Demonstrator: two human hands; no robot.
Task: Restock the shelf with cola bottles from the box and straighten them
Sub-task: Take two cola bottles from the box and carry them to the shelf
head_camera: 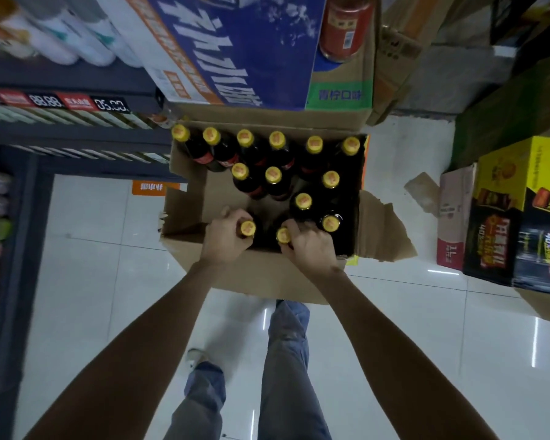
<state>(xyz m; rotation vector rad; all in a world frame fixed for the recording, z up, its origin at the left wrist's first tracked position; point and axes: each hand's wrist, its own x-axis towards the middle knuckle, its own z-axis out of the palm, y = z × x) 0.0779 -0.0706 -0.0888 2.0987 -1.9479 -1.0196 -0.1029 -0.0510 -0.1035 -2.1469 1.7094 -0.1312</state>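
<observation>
An open cardboard box [188, 198] stands on the floor below me, holding several dark cola bottles with yellow caps [273, 174]. My left hand [226, 235] grips the neck of one bottle [247, 228] at the box's near edge. My right hand [308, 241] grips the neck of a second bottle [283, 235] just beside it. Both bottles stand inside the box. The shelf [61, 131] runs along the left, with price tags on its edge.
A blue and orange carton [235, 49] overhangs the far side of the box. Yellow and black drink cartons [521, 214] sit on the right. White tiled floor [92, 281] lies on the left, and my legs are below the box.
</observation>
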